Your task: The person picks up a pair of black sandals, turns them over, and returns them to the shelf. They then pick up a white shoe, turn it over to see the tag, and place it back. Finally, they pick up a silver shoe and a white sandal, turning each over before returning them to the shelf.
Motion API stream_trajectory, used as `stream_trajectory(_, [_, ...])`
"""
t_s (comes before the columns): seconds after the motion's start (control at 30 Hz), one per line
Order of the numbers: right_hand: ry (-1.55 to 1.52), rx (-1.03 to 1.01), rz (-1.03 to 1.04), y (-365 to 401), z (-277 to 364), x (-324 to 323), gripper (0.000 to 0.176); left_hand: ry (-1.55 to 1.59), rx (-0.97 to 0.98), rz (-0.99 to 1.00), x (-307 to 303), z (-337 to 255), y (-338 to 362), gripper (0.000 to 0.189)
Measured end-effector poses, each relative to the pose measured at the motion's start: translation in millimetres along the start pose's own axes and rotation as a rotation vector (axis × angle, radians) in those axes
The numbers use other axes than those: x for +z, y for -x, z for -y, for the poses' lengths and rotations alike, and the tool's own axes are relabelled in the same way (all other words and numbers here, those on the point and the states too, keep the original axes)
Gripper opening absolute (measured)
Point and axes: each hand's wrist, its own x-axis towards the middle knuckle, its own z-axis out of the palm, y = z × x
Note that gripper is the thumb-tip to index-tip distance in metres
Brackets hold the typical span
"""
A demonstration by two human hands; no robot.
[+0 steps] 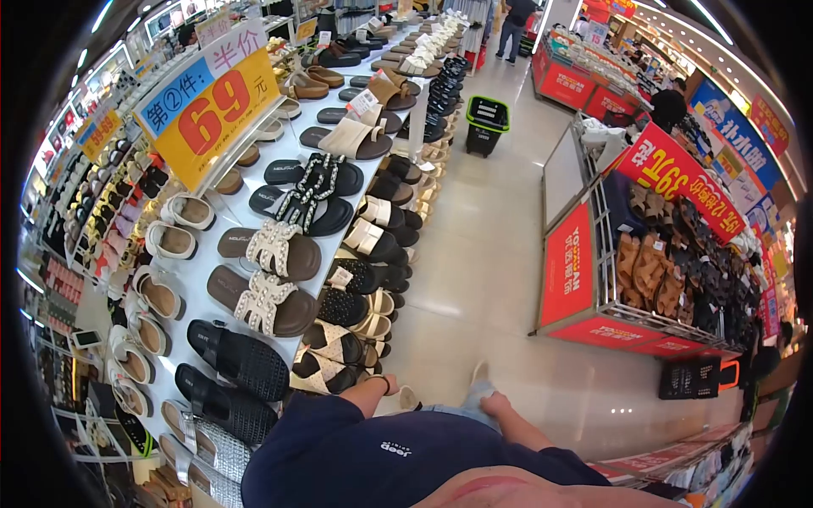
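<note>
My left hand [390, 385] hangs low beside the shoe display, with a dark band at the wrist. It is nearest to the cream dotted sandals [329, 371] on the lower tier. My right hand [494, 404] hangs by my light blue jeans [476, 396]. The fingers of both hands are too small and hidden to make out. On the white display table [320, 278] lie black woven slippers [241, 360], studded cream slides [269, 303], black slides with beaded straps [318, 199] and silver sandals [216, 449].
A price sign [207, 102] stands over the table. Along the shiny aisle floor [474, 254] is a black shopping basket with a green rim [487, 123]. At right stands a red-sided bin [569, 267] of sandals, with a black basket [690, 378] nearby. A person [514, 30] stands far ahead.
</note>
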Motion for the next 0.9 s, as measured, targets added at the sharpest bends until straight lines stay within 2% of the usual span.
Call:
stream_trajectory(0.07, [0.082, -0.055, 0.097, 3.9, 6.0, 7.3, 0.062, 0.062, -0.058, 0.067, -7.0, 2.4, 7.3, 0.042])
stream_trajectory(0.13, [0.155, -0.078, 0.096, 31.3, 25.0, -29.6, 0.061, 0.152, -0.072, -0.034, -6.7, 7.5, -4.9, 0.039])
stream_trajectory(0.23, [-0.008, -0.160, -0.021, -9.8, 32.1, -59.3, 0.057, 0.376, -0.170, -0.144, -30.9, 0.0, 12.6, 0.038])
stream_trajectory(0.3, [-0.169, -0.332, 0.050, -74.8, 22.8, -60.5, 0.050, 0.303, -0.168, -0.152, -33.5, 1.6, -5.8, 0.040])
stream_trajectory(0.37, [-0.253, -0.406, 0.087, -119.4, 17.8, -69.0, 0.044, 0.457, -0.200, -0.116, -56.0, -7.7, -3.7, 0.037])
stream_trajectory(0.4, [-0.181, -0.423, 0.131, -138.1, 15.4, -75.0, 0.043, 0.532, -0.150, -0.305, -45.7, -2.9, -15.8, 0.035])
stream_trajectory(0.5, [0.173, -0.549, 0.291, -194.4, 8.4, -111.5, 0.042, 0.917, -0.321, -0.452, -62.2, -19.2, -16.0, 0.035])
stream_trajectory(0.53, [0.353, -0.637, 0.349, -216.4, 13.8, -127.5, 0.042, 0.869, -0.414, -0.642, -52.4, -23.3, -22.8, 0.036])
stream_trajectory(0.57, [0.535, -0.721, 0.426, -230.9, 10.7, -133.6, 0.041, 0.913, -0.410, -0.619, -58.8, -33.0, -12.7, 0.037])
stream_trajectory(0.6, [0.550, -0.786, 0.407, -265.6, 0.9, -135.4, 0.041, 0.989, -0.459, -0.624, -54.5, -39.7, -12.4, 0.036])
stream_trajectory(0.63, [0.561, -0.852, 0.383, -302.1, -1.3, -141.2, 0.041, 1.027, -0.464, -0.730, -51.7, -54.9, -5.1, 0.035])
stream_trajectory(0.67, [0.367, -0.699, 0.292, -300.8, 9.2, -167.7, 0.040, 0.977, -0.500, -0.756, -55.1, -66.8, 2.6, 0.036])
stream_trajectory(0.7, [0.075, -0.702, 0.155, -339.0, -6.3, -163.0, 0.032, 0.995, -0.511, -0.782, -62.4, -77.6, 11.3, 0.036])
stream_trajectory(0.77, [-0.222, -0.500, 0.173, -358.8, 1.2, -194.4, 0.023, 1.060, -0.551, -0.864, -64.1, -97.6, 24.1, 0.036])
stream_trajectory(0.87, [-0.382, -0.251, 0.267, -344.3, 23.3, -238.3, 0.017, 1.176, -0.642, -1.004, -76.6, -113.7, 47.8, 0.034])
stream_trajectory(0.9, [-0.271, -0.303, 0.273, -369.2, 13.7, -232.9, 0.017, 1.205, -0.638, -1.036, -75.0, -114.9, 54.4, 0.034])
